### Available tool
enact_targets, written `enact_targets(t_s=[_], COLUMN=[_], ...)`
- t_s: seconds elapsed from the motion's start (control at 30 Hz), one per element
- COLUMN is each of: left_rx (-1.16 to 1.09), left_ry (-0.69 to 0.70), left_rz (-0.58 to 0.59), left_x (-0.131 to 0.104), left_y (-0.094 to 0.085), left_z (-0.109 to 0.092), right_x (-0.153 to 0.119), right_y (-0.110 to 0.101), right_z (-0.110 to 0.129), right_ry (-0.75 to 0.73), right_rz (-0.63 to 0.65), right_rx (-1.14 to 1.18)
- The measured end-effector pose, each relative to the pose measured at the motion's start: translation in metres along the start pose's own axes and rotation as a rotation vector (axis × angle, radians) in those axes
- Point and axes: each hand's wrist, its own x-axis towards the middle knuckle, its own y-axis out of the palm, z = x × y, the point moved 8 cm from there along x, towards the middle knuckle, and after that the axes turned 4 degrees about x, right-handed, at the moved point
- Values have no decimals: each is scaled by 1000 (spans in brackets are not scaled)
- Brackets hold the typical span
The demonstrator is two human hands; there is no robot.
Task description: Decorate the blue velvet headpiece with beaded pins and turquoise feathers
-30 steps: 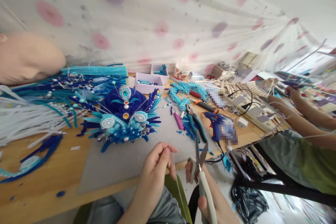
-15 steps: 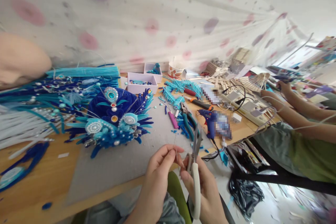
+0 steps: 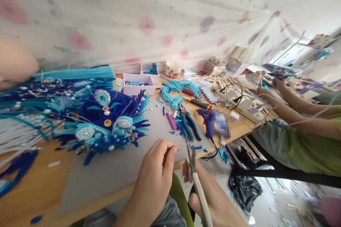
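My left hand is closed in a pinch on a thin, pale strand, wire or thread, which sticks out to the right from the fingertips. My right hand grips scissors with cream-white handles. Their slightly parted blades point up and away, beside the strand; whether they touch it I cannot tell. Beyond both hands, a blue velvet headpiece with pearls, gems and turquoise fringe stands on a grey mat. Nearer the scissor tips lie teal-handled pliers and a purple lighter.
A blue glue gun with a black cable lies at the table's right edge. Behind are white boxes of beads and turquoise leaf-like pieces. Turquoise strips fill the left back. A co-worker's arms reach in at right.
My left hand has turned, and the strand now points rightward instead of up. The scissors have tilted left and dropped lower, bringing the blades beside the strand. The whole view has shifted slightly right.
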Motion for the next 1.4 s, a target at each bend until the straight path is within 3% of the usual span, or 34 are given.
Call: enact_targets(t_s=[0.17, 0.37, 0.9, 1.07, 1.2, 1.4], left_rx=[118, 210, 133, 117, -28, -328], left_ry=[40, 128, -22, -38, -119, -225], left_rz=[124, 137, 115, 87, 80, 126], left_x=[4, 11, 18, 19, 19, 16], left_y=[11, 10, 8, 2, -4, -5], left_z=[-4, -12, 18, 26, 35, 38], right_x=[11, 19, 34, 35, 40, 64], right_y=[-1, 0, 19, 23, 11, -22], right_z=[4, -1, -13, -31, -38, -22], right_ry=[63, 108, 162, 276, 303, 240], right_rz=[31, 57, 76, 52, 46, -31], right_rx=[-19, 6, 344, 396, 211, -466])
